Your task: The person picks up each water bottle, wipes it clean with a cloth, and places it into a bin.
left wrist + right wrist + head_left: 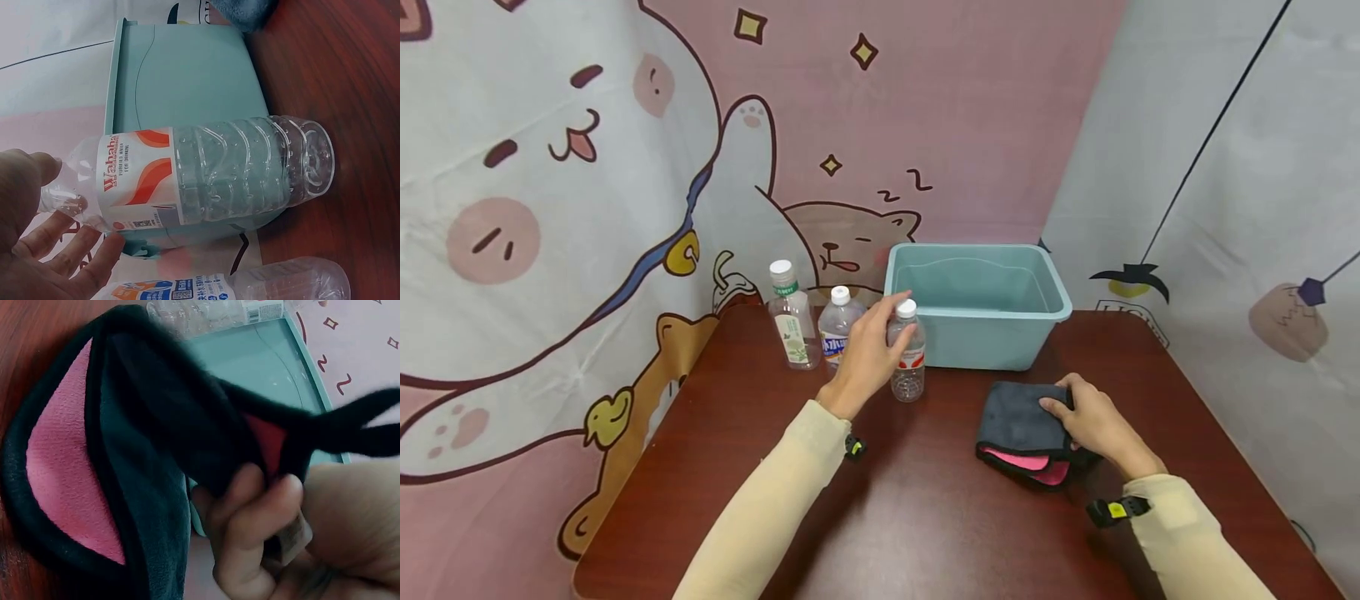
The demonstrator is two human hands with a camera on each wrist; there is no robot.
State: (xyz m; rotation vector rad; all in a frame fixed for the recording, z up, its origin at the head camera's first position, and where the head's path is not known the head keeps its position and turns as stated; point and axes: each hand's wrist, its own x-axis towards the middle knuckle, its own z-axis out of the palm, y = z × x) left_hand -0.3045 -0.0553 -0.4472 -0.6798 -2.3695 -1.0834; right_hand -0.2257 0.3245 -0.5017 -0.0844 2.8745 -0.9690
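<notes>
A: Where's the red-label bottle (910,362)?
B: Looks upright on the table (925,517), with the tub (981,342) at its one o'clock and the cloth (1022,417) at its four.

A: And the hands?
B: The left hand (870,354) is curved about the bottle's neck, thumb one side, fingers spread on the other; whether it's squeezing, I can't tell. The right hand (1093,421) pinches the cloth at its three o'clock edge.

A: What worries you?
B: The bottle looks empty and light, so a sideways nudge could topple it. Towards ten o'clock, it might knock the blue-label bottle (833,343) into the green-label bottle (793,335).

A: And gripping harder?
B: Thin plastic could buckle and slip.

A: The cloth?
B: Its folds sit loose, so lifting by that one edge could let it flop open. The black loop (331,431) might snag, too.
</notes>
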